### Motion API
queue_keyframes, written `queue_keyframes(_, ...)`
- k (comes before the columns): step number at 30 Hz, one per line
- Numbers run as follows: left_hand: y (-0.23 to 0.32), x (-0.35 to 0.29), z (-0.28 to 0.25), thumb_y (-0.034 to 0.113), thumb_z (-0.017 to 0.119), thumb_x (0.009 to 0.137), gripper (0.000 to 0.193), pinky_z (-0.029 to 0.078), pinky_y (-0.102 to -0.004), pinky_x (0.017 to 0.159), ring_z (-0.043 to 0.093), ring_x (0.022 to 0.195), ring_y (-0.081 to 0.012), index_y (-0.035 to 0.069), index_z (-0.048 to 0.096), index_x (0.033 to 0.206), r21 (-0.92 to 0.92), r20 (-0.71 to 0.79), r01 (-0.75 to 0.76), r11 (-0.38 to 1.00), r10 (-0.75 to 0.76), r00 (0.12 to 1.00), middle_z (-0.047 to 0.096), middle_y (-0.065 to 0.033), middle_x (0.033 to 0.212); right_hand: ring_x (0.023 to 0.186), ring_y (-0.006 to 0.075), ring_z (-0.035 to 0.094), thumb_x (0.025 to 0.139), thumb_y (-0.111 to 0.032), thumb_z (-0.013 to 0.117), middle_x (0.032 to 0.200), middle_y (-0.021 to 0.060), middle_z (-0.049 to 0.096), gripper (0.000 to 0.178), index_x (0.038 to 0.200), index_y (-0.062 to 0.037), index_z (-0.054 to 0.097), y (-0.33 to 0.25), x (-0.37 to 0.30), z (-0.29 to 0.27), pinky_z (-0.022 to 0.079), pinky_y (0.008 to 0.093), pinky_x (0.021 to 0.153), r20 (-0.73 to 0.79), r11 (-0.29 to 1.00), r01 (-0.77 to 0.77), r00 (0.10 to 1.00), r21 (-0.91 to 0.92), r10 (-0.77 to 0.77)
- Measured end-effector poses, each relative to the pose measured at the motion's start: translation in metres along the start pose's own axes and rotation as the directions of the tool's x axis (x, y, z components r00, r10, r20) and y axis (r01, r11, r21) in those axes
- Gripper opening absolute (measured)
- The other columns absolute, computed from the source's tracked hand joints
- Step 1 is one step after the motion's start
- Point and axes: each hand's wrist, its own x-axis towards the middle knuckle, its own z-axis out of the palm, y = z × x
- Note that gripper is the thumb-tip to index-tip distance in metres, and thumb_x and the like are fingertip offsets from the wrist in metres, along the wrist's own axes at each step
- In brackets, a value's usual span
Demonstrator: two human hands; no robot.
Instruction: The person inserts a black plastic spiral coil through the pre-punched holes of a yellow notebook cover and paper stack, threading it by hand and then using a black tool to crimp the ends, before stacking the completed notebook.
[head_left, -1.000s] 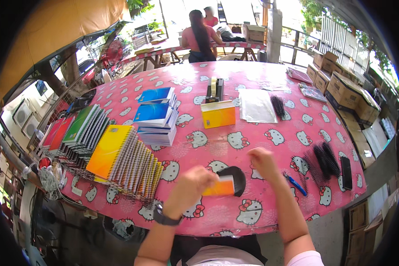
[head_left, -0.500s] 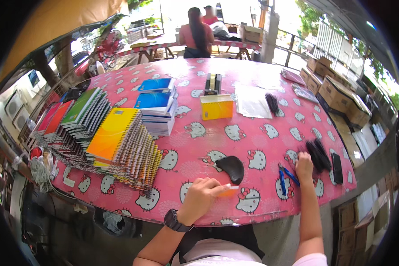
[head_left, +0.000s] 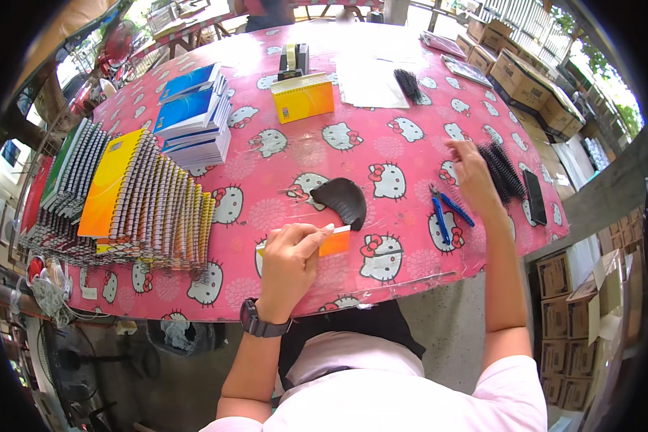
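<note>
My left hand (head_left: 291, 261) is closed on a small notebook with a yellow-orange cover (head_left: 335, 243), pinching it near the table's front edge. Most of that notebook is hidden behind the fingers. Just beyond it lies a curved black pad (head_left: 344, 202). My right hand (head_left: 472, 176) hovers at the right side, fingers apart with nothing visible in them. Right beside it is a bundle of black plastic spiral coils (head_left: 502, 171). Blue-handled cutters (head_left: 448, 214) lie on the table, left of my right forearm.
Piled spiral notebooks (head_left: 133, 191) fill the left side. Behind them stand stacked blue booklets (head_left: 193, 115). A yellow notebook (head_left: 302, 99) stands before a tape dispenser (head_left: 293, 60). Farther right are clear sheets (head_left: 371, 83) and more coils (head_left: 407, 85). A black phone (head_left: 534, 197) lies at the right edge.
The view has tilted down and shifted. My right hand has moved farther from me, away from the cutters and along the coil bundle. My left hand keeps its hold on the notebook.
</note>
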Motion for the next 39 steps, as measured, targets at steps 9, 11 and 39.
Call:
queue_keyframes(9,0.001,0.002,0.005,0.009,0.069,0.077,0.020,0.042,-0.0327,0.071,0.058,0.077,-0.0203,0.012,0.071,0.097,0.029,-0.055,0.025,0.999,-0.024,0.998,0.064,-0.0034,0.086,0.103,0.0350,0.055,0.077,0.009,0.047,0.112,0.0163,0.054,0.049,0.124,-0.0064,0.051,-0.037,-0.018,0.090,0.047,0.0418,0.087,0.174,0.978,0.176,0.965,0.110,-0.193)
queue_keyframes(11,0.001,0.004,0.007,0.008,0.069,0.077,0.019,0.042,-0.0330,0.072,0.058,0.078,-0.0210,0.011,0.070,0.096,0.030,-0.076,0.018,0.999,-0.016,0.997,0.064,-0.0039,0.086,0.102,0.0346,0.056,0.077,0.010,0.048,0.112,0.0159,0.054,0.049,0.122,-0.0081,0.053,-0.031,-0.017,0.098,0.049,0.0438,0.086,0.088,0.982,0.189,0.978,0.030,-0.191)
queue_keyframes(39,0.009,0.001,0.003,0.009,0.069,0.077,0.012,0.041,-0.0350,0.072,0.059,0.080,-0.0222,0.010,0.065,0.088,0.010,-0.006,0.008,1.000,-0.008,1.000,0.064,-0.0036,0.086,0.069,0.0128,0.054,0.089,-0.011,0.062,0.085,0.0074,0.055,0.015,0.096,-0.0006,0.054,-0.112,-0.062,0.057,0.046,0.0279,0.061,0.397,0.736,-0.241,0.917,0.633,-0.042)
